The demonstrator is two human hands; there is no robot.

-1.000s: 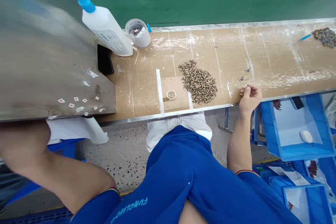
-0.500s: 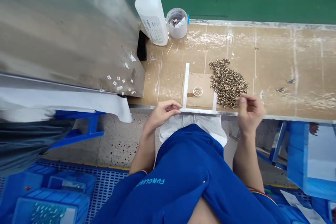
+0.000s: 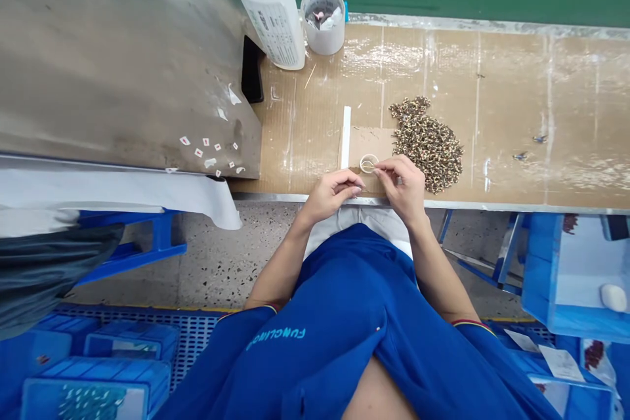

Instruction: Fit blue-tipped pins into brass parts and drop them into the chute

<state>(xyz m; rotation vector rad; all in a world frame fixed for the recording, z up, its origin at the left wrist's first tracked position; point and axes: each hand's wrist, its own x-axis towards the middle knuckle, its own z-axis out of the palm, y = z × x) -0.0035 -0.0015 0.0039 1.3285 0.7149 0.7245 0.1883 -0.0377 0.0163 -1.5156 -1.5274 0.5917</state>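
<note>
My left hand (image 3: 332, 193) and my right hand (image 3: 404, 185) meet at the front edge of the cardboard-covered bench (image 3: 531, 111). Both are curled in a pinch, fingertips almost touching, just below a small shallow clear dish (image 3: 368, 162) on a taped cardboard square. What the fingers pinch is too small to make out. A heap of small brown and gold parts (image 3: 427, 143) lies right beside my right hand, on its far side.
A white squeeze bottle (image 3: 270, 3) and a clear cup (image 3: 322, 11) stand at the back left, next to a large metal panel (image 3: 108, 59). Two stray parts (image 3: 529, 147) lie further right. Blue bins (image 3: 571, 275) sit below the bench at right and lower left.
My right hand came left from beyond the heap to the dish. My left hand rose from out of view to the bench edge and met it. The view swung left.
</note>
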